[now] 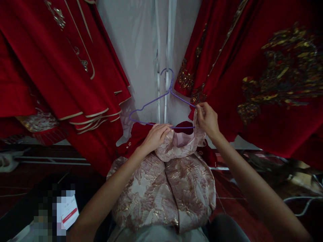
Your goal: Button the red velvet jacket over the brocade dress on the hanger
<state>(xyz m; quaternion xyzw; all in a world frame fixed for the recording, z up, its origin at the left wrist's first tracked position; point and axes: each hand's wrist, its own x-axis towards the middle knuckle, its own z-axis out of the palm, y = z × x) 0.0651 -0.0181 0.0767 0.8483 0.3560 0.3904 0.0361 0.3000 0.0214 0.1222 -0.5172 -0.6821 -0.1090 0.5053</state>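
Note:
A pink brocade dress [141, 188] with a shiny floral pattern lies gathered over my lap. My right hand [207, 119] pinches its shoulder strap at the right arm of a purple wire hanger [156, 97]. The strap hangs down from that corner to the bodice. My left hand [158, 136] is closed on the other side of the dress's top edge, just by the hanger's lower bar. The left end of the hanger is bare. Its hook stands upright in front of white metal bars [163, 43].
Red garments with pale piping [88, 84] hang at the left. Another red garment with gold embroidery [277, 74] hangs at the right. White cloth [126, 37] is behind the bars. A lit phone screen [69, 210] shows at lower left, partly blurred out. The floor [232, 208] is reddish tile.

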